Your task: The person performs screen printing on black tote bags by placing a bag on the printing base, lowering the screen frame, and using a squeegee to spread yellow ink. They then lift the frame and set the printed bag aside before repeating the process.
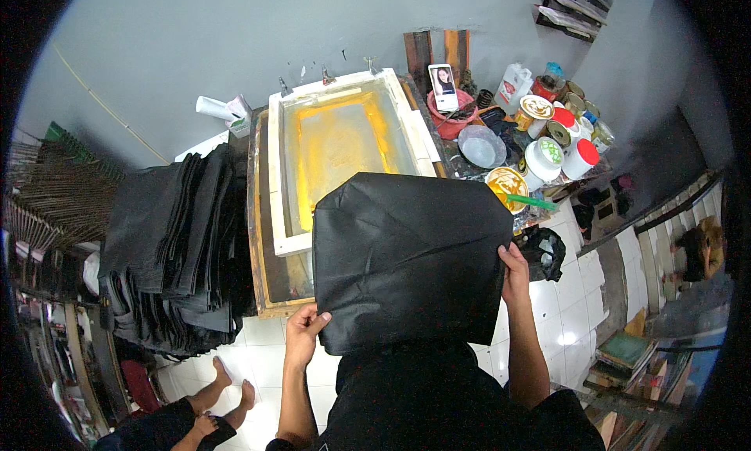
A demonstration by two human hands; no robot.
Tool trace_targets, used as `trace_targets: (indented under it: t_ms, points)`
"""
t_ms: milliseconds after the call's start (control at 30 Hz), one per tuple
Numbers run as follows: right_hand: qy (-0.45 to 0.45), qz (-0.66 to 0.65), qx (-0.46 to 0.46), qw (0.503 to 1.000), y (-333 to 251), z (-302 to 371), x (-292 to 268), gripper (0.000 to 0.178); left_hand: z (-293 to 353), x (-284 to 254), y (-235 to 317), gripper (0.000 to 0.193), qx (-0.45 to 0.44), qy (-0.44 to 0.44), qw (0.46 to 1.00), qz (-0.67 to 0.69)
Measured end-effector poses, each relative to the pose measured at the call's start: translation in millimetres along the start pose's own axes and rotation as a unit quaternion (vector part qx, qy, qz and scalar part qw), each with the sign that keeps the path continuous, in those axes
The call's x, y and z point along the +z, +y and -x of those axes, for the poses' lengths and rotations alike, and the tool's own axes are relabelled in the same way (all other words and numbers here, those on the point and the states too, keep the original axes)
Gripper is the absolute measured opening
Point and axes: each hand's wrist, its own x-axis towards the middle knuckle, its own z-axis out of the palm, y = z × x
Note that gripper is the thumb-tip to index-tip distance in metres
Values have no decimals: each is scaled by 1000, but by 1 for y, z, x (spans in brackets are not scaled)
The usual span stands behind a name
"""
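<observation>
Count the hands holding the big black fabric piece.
2: the left hand near the lower left corner of the black fabric piece, the right hand on its right edge. No other shows there.

Black sheet (411, 263): matt, clothlike, creased. Floor tiles (575, 318): glossy, smooth.

Cloth (411, 263) before frame (277, 177) — sheets (156, 232) left, jars (543, 161) right.
</observation>
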Motion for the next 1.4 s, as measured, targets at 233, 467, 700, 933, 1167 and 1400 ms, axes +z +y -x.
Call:
trace_targets:
  t_ms: [233,467,700,933,1167,1400]
  points:
    - [127,560,-321,753,-66,27,71,52,10,24,38,15,134,18,983,-122]
    - [-460,563,-553,407,-122,108,267,40,44,61,135,20,466,-89,783,-403]
    - [-529,623,-461,345,-165,87,268,13,64,76,151,18,408,-87,840,-348]
    - [-507,718,-351,322,-198,64,279,10,54,67,139,15,352,-64,877,-321]
    - [-501,644,-327,476,-216,40,267,12,44,60,135,16,356,-36,885,-297]
    - [-456,521,-210,690,-221,20,261,22,23,48,121,14,305,-42,916,-258]
